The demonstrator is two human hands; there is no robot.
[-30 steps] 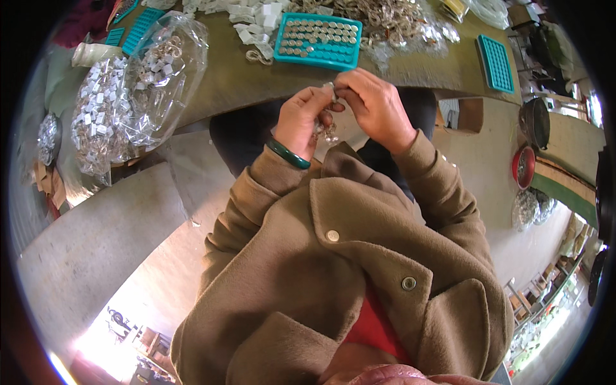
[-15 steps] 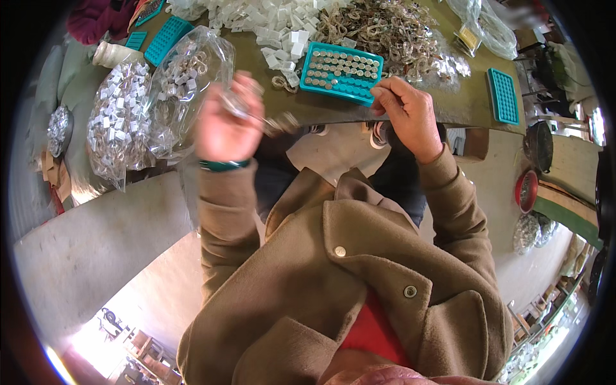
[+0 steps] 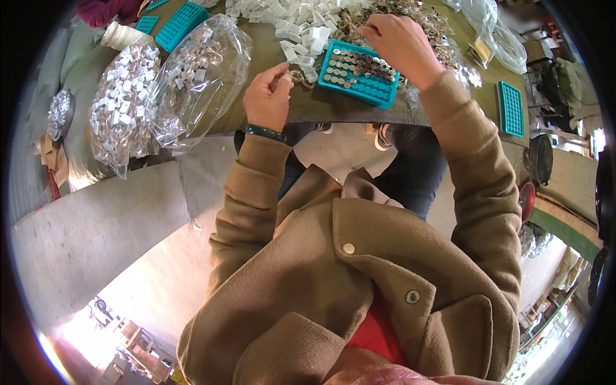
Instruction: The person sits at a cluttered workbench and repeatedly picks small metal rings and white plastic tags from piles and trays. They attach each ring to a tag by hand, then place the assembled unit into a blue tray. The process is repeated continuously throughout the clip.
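My left hand [image 3: 268, 97] is at the table's near side, left of the turquoise tray, thumb and forefinger pressed together. Whatever they may pinch is too small to make out. Just beyond its fingertips lies a small coiled band [image 3: 300, 78]. The turquoise tray [image 3: 356, 94] has rows of wells, many filled with round silvery discs. Stretched across the tray's far right corner, my right hand [image 3: 405, 50] has its fingers bent together at the heap of tangled brownish bands [image 3: 420, 14]. Anything in its grip is hidden.
White plastic tags [image 3: 308, 40] lie heaped beyond the tray. Clear bags [image 3: 199, 86] of tagged pieces stand at left, beside a pale roll [image 3: 127, 38] and a turquoise tray [image 3: 181, 25]. Another turquoise tray [image 3: 511, 109] sits at right. A person's purple sleeve [image 3: 106, 9] shows far left.
My left hand has let go of a shiny banded piece and moved right, towards the tray. My right hand has gone from the tray's right edge over to the heap of bands.
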